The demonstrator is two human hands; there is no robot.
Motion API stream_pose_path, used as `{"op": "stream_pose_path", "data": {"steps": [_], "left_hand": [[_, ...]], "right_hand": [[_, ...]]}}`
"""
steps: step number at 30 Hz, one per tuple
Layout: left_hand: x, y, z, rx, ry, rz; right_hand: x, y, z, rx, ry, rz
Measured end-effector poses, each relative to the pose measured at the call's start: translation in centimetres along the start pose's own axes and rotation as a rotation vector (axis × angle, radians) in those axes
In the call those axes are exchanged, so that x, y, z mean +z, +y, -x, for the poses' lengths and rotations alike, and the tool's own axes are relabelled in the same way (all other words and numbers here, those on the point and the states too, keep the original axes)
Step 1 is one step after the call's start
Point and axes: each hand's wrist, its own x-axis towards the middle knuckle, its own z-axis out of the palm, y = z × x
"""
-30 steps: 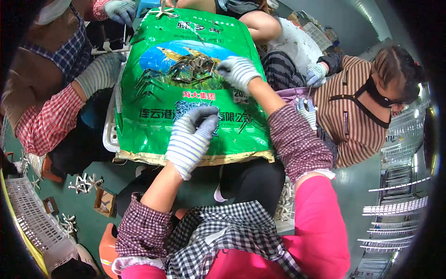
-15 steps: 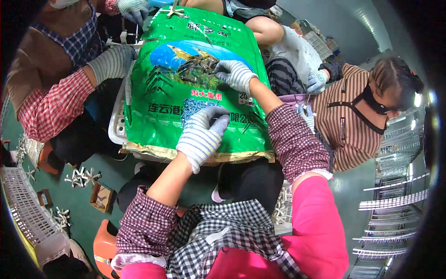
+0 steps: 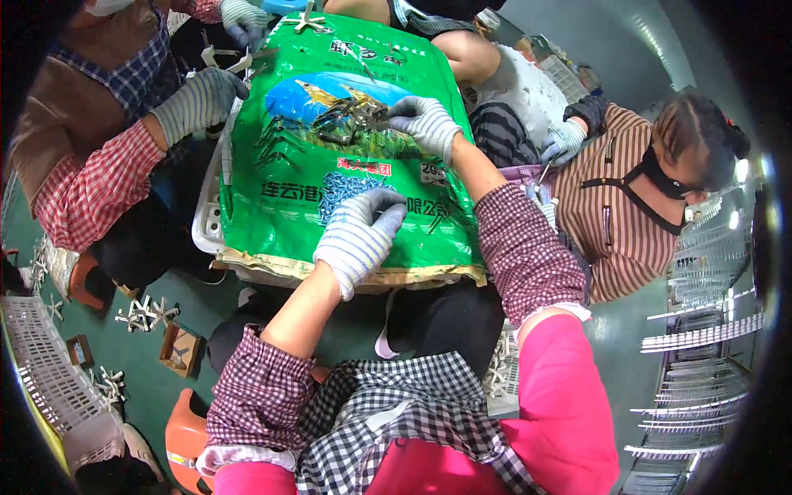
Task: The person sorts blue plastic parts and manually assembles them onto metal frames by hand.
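Both my hands, in striped knit gloves, are over a green printed sack [image 3: 396,247] laid flat as a work surface. My left hand [image 3: 359,235] is curled beside a heap of small bluish screws [image 3: 340,191], thumb against fingers; what it holds, if anything, is hidden. Farther up, my right hand [image 3: 425,124] has its fingertips closed on a dark metal piece at the right edge of a pile of dark metal pieces [image 3: 355,120]. Several dark angled metal pieces [image 3: 283,142] lie in a row on the left, and thin dark ones [image 3: 454,210] on the right.
A co-worker's gloved hand [image 3: 198,107] is close by the sack's left edge. Another person [image 3: 619,190] works at the right. A white cross-shaped part [image 3: 307,18] stands on the far edge. Orange stools [image 3: 188,433], a small box [image 3: 179,350] and a white crate [image 3: 58,371] are on the floor.
My right hand has shifted slightly up and to the right at the metal pile. My left hand stays nearly in place. The left co-worker's hands have moved a little.
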Motion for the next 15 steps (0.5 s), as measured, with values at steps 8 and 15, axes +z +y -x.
{"op": "stream_pose_path", "data": {"steps": [8,15], "left_hand": [[-0.3,-0.2,-0.5,-0.022,0.011,-0.005],[-3.1,4.0,-1.2,-0.091,0.373,0.419]], "right_hand": [[0.0,-1.1,0.0,-0.010,0.014,-0.190],[0.1,-7.7,4.1,-0.176,-0.267,-0.468]]}}
